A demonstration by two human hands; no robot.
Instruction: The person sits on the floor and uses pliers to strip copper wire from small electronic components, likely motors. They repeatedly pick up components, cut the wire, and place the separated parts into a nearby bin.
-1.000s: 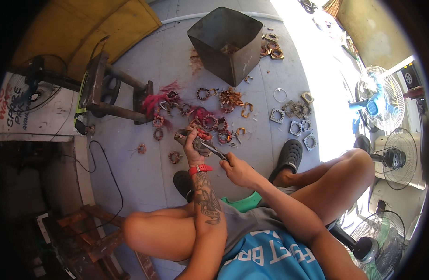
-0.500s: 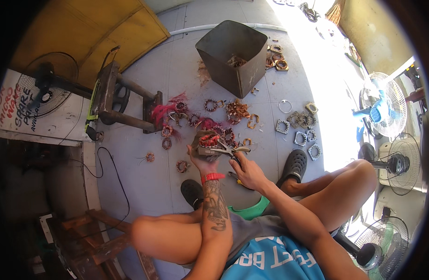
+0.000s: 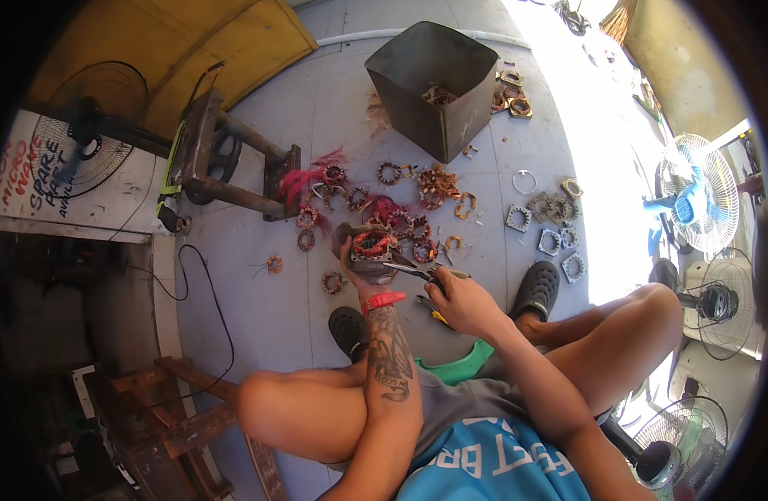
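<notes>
My left hand (image 3: 355, 271) is wrapped around a motor stator (image 3: 373, 244) with red and copper-coloured windings in a grey metal core. My right hand (image 3: 466, 302) grips a pair of pliers (image 3: 407, 268). The jaws reach the stator's near right edge; whether they pinch a wire is too small to tell. Below the right hand, a yellow-and-black-handled tool (image 3: 434, 310) lies between my feet. Just beyond the stator are several loose coil rings (image 3: 420, 226), magenta fibres (image 3: 384, 207) and a heap of copper-coloured wire pieces (image 3: 437, 185).
A dark metal bin (image 3: 434, 92) stands ahead. To its right are several wound cores (image 3: 517, 107); bare grey stator cores (image 3: 549, 242) lie nearer. A metal-framed stand (image 3: 242, 163) is at left. Fans (image 3: 697, 192) line the right side. A cable (image 3: 210, 301) crosses the floor.
The pliers' jaws have dropped from the stator's top right to its lower right edge and look less spread. The stator is tilted differently, and the whole view has shifted slightly.
</notes>
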